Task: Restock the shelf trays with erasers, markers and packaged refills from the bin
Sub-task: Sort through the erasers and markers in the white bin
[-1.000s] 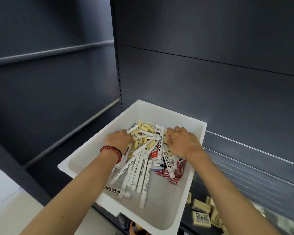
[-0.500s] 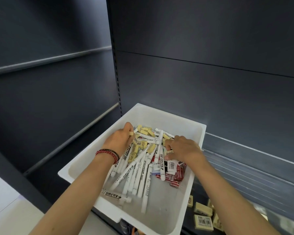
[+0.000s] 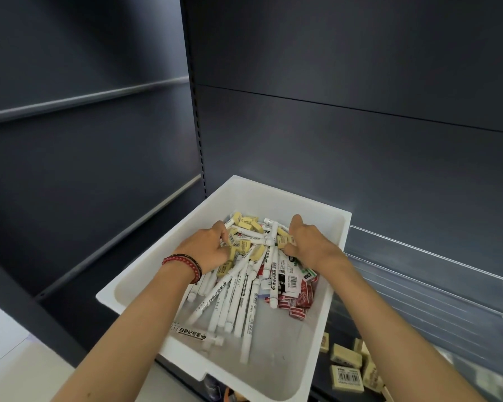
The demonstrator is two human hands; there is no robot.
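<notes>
Head view: the step in hand was, by my judgement, the picking of erasers [image 3: 246,224] out of the mixed stock. The white bin [image 3: 273,195] sat at the centre of the frame against the dark shelf back. The erasers were heaped at its far end, the markers [image 3: 238,291] fanned towards the lower left and the packaged refills [image 3: 301,297] lay at the right wall.

The left hand [image 3: 204,250], with a red bracelet [image 3: 186,264] at the wrist, lay left of centre. Its fingers were curled down tight into the eraser heap and seemed to pinch a few pieces. The right hand [image 3: 308,245], right of centre, had the forefinger pointing out towards the far wall. Its other fingers were bent in against the erasers and marker tops, and whether they truly held anything could not be told.

At the lower right, below the bin's edge, some shelved erasers [image 3: 346,375] already lay in a tray, with clear dividers [image 3: 418,274] above them.

The next move, I judge, called for closing on a handful, lifting it free of the markers without dragging them along, and carrying it to the lower right tray
</notes>
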